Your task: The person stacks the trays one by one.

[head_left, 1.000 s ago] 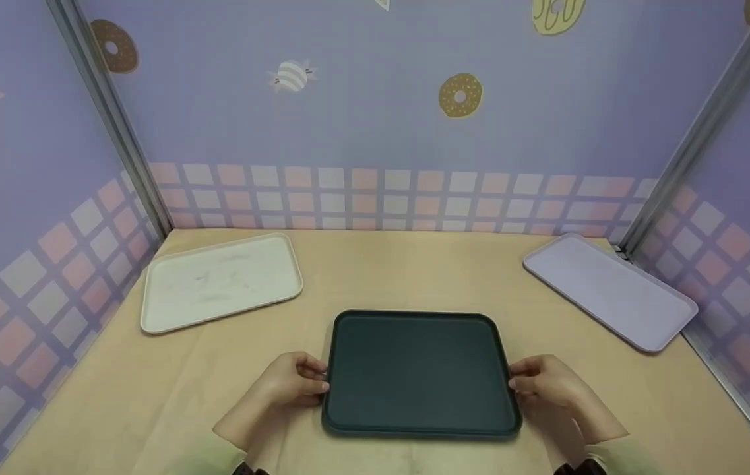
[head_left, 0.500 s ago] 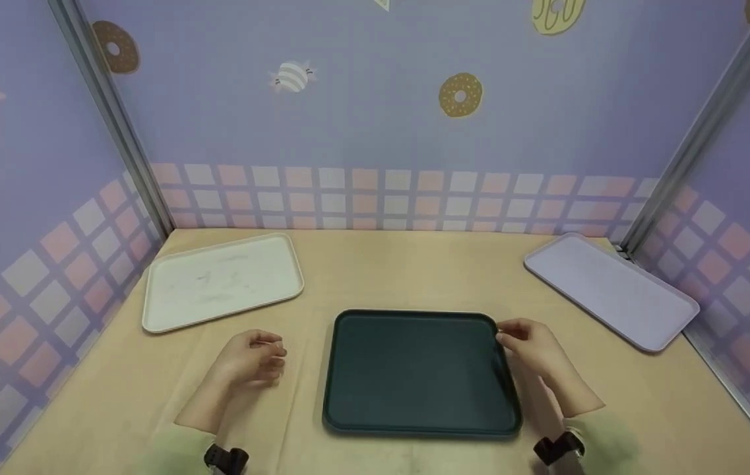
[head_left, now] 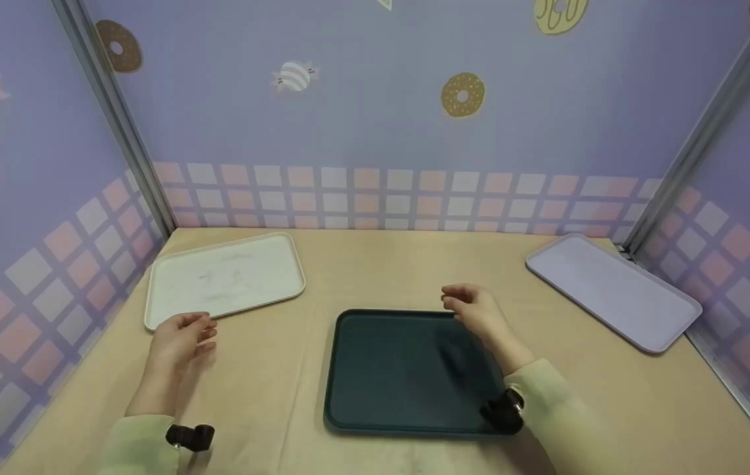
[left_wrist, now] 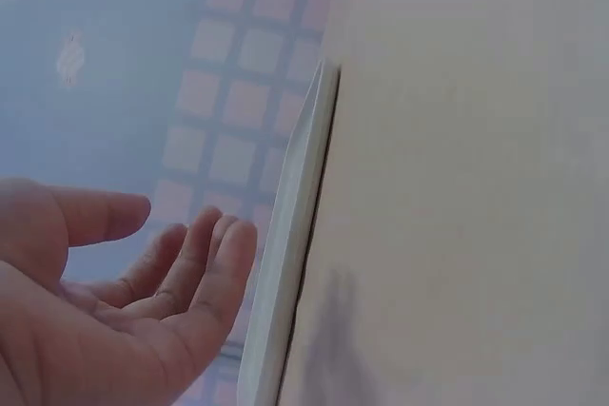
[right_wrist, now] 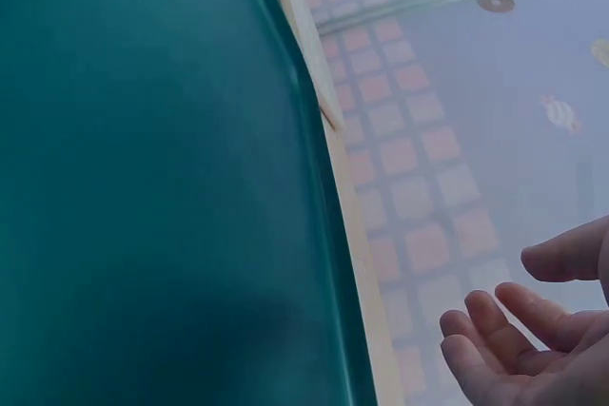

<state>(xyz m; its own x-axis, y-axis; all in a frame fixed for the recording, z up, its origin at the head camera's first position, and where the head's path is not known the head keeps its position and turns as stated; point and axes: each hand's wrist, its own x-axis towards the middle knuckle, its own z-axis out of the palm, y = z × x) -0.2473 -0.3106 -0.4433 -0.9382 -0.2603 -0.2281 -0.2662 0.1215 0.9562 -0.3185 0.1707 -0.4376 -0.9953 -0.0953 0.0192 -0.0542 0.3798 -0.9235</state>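
Note:
In the head view a dark green tray [head_left: 407, 376] lies flat on the table in front of the person. My right hand [head_left: 477, 313] hovers over its far right corner with loosely bent fingers and nothing in them; the forearm crosses the tray's right side. My left hand [head_left: 180, 340] is by the near edge of the cream tray [head_left: 229, 277] at the back left, its fingers relaxed and holding nothing. The left wrist view shows that hand [left_wrist: 162, 301] beside the cream tray's rim [left_wrist: 295, 225]. In the right wrist view the green tray [right_wrist: 171, 178] fills the left half.
A lilac tray [head_left: 612, 290] lies slanted at the back right, close to the side wall. Patterned purple panels with metal corner posts [head_left: 114, 125] enclose the table [head_left: 388, 267] at the back and both sides.
Both hands have let go of the green tray's sides. The left hand has moved left and forward to the cream tray; the right has moved forward and inward over the green tray. The trays stay put.

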